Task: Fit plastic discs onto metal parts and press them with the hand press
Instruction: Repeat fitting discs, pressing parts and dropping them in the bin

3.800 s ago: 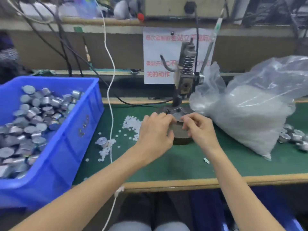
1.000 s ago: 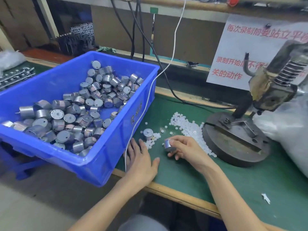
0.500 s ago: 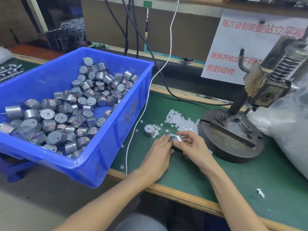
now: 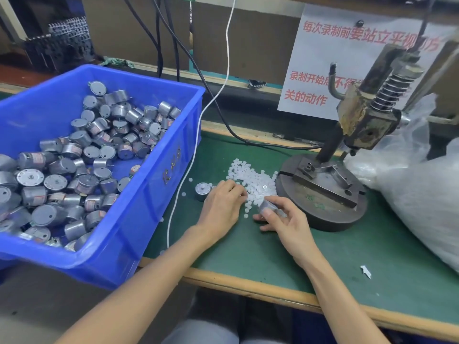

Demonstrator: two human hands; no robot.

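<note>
Passing over the blue crate [image 4: 149, 194] heaped with metal parts [image 4: 82, 155] at the left, and the lone part [image 4: 203, 191] standing on the green mat [image 4: 248, 256] just beside the left hand [image 4: 221, 207]. Dipping that hand's curled fingers into the near edge of the plastic discs [image 4: 250, 177]; fingertips hidden, so no telling whether a disc is pinched. Gripping one metal part [image 4: 269, 206] in the right hand [image 4: 285, 219], thumb and fingers wrapped round it, near the base of the hand press [image 4: 360, 120]. Judging it best: picking a single disc, turning the held part face up, seating the disc flat and centred before moving to the press.
</note>
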